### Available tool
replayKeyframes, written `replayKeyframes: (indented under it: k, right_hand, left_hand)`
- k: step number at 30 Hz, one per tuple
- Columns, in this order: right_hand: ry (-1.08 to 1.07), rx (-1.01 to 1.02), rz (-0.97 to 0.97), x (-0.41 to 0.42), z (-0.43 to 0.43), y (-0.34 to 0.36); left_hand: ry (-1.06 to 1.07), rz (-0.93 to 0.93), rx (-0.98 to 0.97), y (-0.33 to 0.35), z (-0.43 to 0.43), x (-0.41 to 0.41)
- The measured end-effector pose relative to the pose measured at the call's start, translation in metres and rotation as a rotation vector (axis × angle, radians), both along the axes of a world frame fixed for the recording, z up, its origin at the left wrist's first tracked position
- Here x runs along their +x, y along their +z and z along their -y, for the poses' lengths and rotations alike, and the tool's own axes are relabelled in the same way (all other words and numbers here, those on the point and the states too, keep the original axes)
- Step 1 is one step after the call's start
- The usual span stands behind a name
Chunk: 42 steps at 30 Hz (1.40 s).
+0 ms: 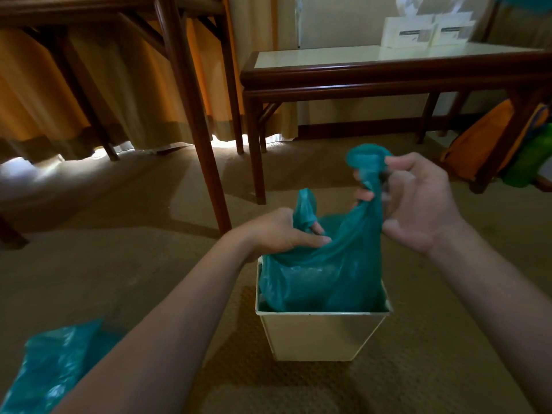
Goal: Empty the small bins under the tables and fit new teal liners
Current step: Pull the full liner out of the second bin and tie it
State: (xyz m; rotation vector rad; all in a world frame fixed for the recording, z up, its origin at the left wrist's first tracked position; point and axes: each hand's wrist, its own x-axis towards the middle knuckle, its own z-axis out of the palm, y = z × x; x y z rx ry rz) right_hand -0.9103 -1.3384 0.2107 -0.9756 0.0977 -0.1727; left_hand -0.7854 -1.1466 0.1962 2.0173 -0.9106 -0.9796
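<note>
Both hands are closed on the teal liner (322, 279). The left hand (283, 231) grips one loop of it low, just above the bin's far rim. The right hand (418, 201) has its fingers curled round the other loop, which is bunched and held higher. The liner's body sits in the cream bin (322, 336), which stands on the brown carpet (149, 264) between the forearms, directly below the hands. Nearer, at the lower left beside the left forearm, a second teal bag (50, 363) lies crumpled on the carpet. Beyond the bin stand dark wooden legs (195, 130) on the left and a low dark-framed surface (388, 59) with a pale top on the right, carrying white boxes (427, 32). Orange curtains (44, 94) hang behind, with light showing under their hem. An orange bag (484, 135) and a green bag (531, 159) lean by the surface's right legs.
</note>
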Motion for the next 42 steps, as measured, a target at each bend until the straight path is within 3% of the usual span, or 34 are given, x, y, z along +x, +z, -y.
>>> replayKeyframes:
  k: [2,5,7,9,12,14,17,19,22,26,28,31,33,36,39,42]
  right_hand:
    - [0.029,-0.088,-0.063,0.002,-0.004,-0.002]
    - [-0.008,-0.258,-0.207,0.007,-0.013,-0.010]
    - [-0.031,-0.353,-0.240,0.010,-0.020,-0.016]
    - [0.022,-0.426,-0.251,0.013,-0.027,-0.021]
    - [0.124,-0.516,-0.218,0.019,-0.034,-0.031]
    - [0.158,-0.494,-0.181,0.021,-0.043,-0.033]
    - [0.025,-0.346,-0.225,0.025,-0.046,-0.036]
    - [-0.067,-0.316,-0.237,0.026,-0.045,-0.039]
    - [-0.165,-0.288,-0.275,0.024,-0.042,-0.040]
    - [-0.196,-0.074,-0.233,0.022,-0.031,-0.038]
    - [-0.148,-0.021,-0.158,0.019,-0.028,-0.032]
    - [-0.007,-0.120,-0.097,0.011,-0.021,-0.026]
    - [0.107,-0.369,-0.125,0.005,-0.018,-0.022]
    - [0.180,-1.119,-0.157,0.003,-0.015,-0.022]
    - [-0.091,-1.529,-0.099,0.010,-0.016,-0.033]
    - [-0.374,-1.799,0.134,0.013,-0.018,-0.044]
  left_hand:
    - [0.134,-0.105,-0.078,-0.005,0.006,-0.003]
    - [0.356,-0.422,-0.334,-0.004,0.011,-0.005]
    - [0.365,-0.441,-0.401,0.000,0.013,-0.006]
    - [0.311,-0.283,-0.382,-0.001,0.018,-0.008]
    - [0.068,0.270,-0.292,-0.007,0.023,-0.013]
    - [0.008,0.532,-0.233,-0.013,0.028,-0.017]
    - [0.088,0.783,-0.161,-0.011,0.032,-0.023]
    - [0.076,0.807,-0.141,-0.013,0.033,-0.026]
    - [0.095,0.506,-0.170,-0.015,0.035,-0.027]
    - [0.363,-0.015,-0.284,-0.018,0.033,-0.018]
    - [0.400,-0.345,-0.316,-0.022,0.023,-0.012]
    - [0.477,-0.856,-0.457,-0.022,0.010,-0.006]
    - [0.580,-0.950,-0.529,-0.018,0.007,-0.005]
    - [0.655,-0.893,-0.581,-0.014,0.005,-0.005]
    - [0.645,-0.905,-0.555,-0.017,0.006,-0.003]
    - [0.561,-0.969,-0.433,-0.013,0.010,-0.004]
